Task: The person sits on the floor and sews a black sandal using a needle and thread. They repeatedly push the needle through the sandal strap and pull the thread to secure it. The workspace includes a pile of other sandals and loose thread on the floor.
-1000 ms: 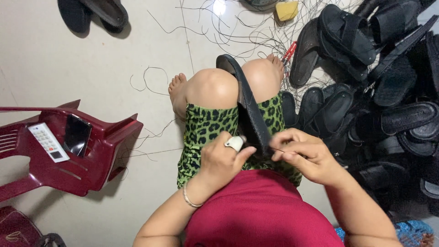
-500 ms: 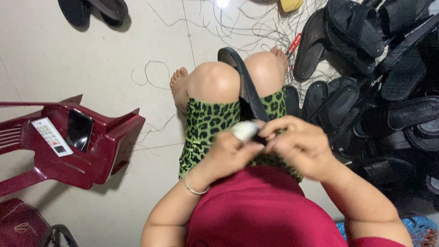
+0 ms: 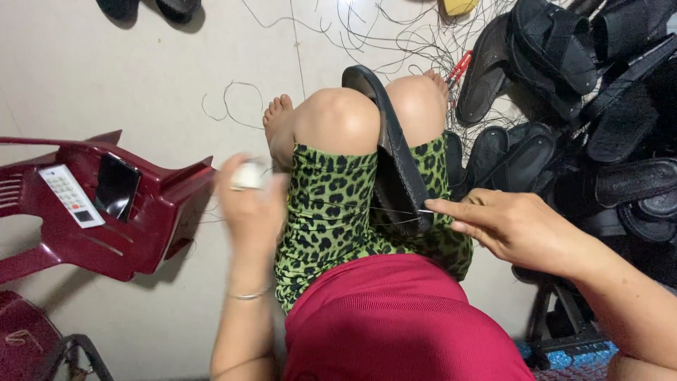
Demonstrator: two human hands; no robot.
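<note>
Two hands are at work on one black rubber sandal sole wedged upright between your bare knees, its toe end pointing at the pale tiled floor. Your right hand pinches a thin metal needle at the sole's near edge, fingers closed on it. Your left hand, blurred, is clenched around a small white object out to the side; fine thread runs taut across your leopard-print shorts to the sole. Pulled too hard, that thread could snap or cut into your fingers, and the needle tip sits close to your thigh, so a slip could prick you. Loose black threads by your feet could tangle the working line, and the sole could twist free if your knees relax.
</note>
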